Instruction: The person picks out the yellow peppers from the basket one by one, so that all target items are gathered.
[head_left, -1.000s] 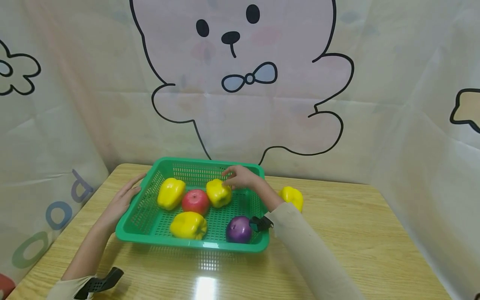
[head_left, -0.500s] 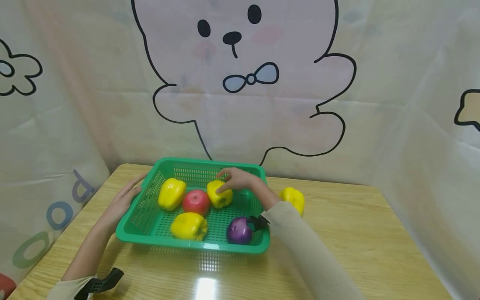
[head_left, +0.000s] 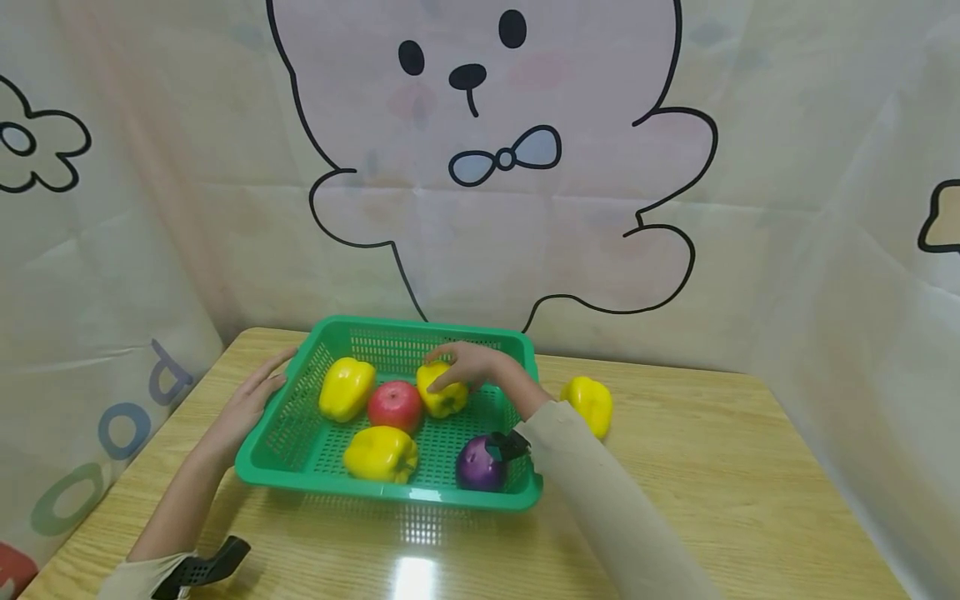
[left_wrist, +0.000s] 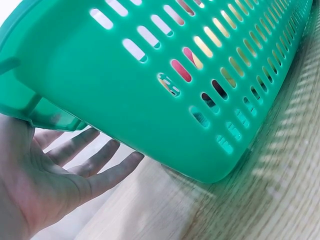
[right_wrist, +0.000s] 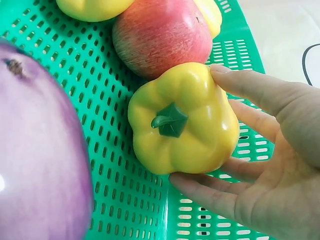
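A green plastic basket (head_left: 352, 492) holds several yellow bell peppers, a red apple (head_left: 395, 406) and a round purple eggplant (head_left: 481, 463). My right hand (head_left: 480, 367) reaches in over the right side, thumb and fingers around the yellow bell pepper (head_left: 442, 398) at the back. In the right wrist view that bell pepper (right_wrist: 185, 120) shows its green stem; the thumb touches its upper edge and the fingers pass behind and beneath it. My left hand (head_left: 243, 408) lies against the basket's left side. The left wrist view shows this hand (left_wrist: 65, 175) with extended fingers under the rim.
Inside the basket, one yellow bell pepper (head_left: 347, 389) lies at the left and another (head_left: 381, 454) at the front. Outside, a further yellow bell pepper (head_left: 589, 405) lies on the wooden table (head_left: 712, 467), partly behind the right sleeve. A printed cloth (head_left: 787, 125) hangs behind.
My right hand has shifted left and down over the back yellow bell pepper, its fingers closing around it. The left hand stays against the basket.
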